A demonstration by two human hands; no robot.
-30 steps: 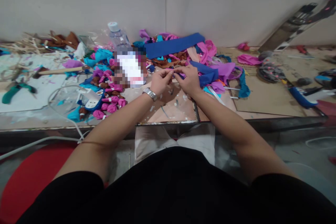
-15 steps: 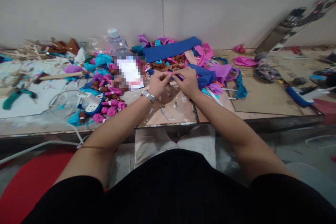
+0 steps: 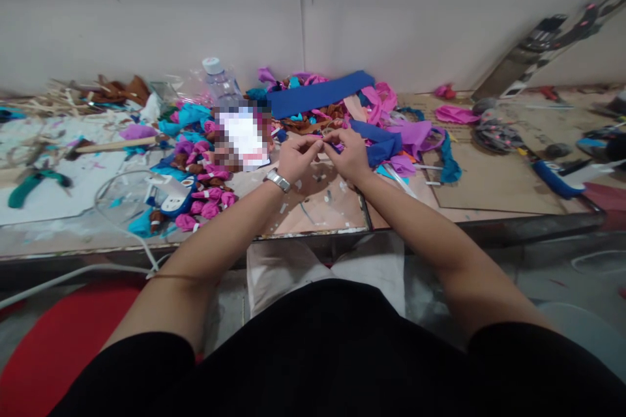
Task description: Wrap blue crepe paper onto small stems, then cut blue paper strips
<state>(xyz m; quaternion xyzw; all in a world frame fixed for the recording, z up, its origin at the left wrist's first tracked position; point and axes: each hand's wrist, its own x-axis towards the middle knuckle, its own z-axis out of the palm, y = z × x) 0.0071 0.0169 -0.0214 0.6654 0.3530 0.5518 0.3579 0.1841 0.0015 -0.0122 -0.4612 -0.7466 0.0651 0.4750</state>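
Over the middle of the workbench, my left hand [image 3: 297,158] and my right hand [image 3: 349,155] meet with thumbs and fingertips pinched together. What they hold is small and mostly hidden by the fingers; I cannot make out its kind. A silver watch [image 3: 278,180] circles my left wrist. Just beyond the fingers lies a heap of coloured fabric scraps, with a long blue strip [image 3: 320,94] on top. A second blue piece [image 3: 384,142] and a purple cloth [image 3: 415,137] lie beside my right hand. Left of my left hand is a phone with a lit screen [image 3: 244,137].
A capped clear bottle [image 3: 222,85] stands behind the phone. Several pink bundles [image 3: 210,202] and a blue-and-white device [image 3: 173,195] with a cable lie to the left, beyond them green-handled pliers [image 3: 32,189]. Cardboard [image 3: 489,189] and another blue-handled device [image 3: 557,179] are on the right.
The fingertips have shifted slightly, with the thumbs now closer together. A bit of dark blue that showed between them is now hidden. The camera view has moved a little.
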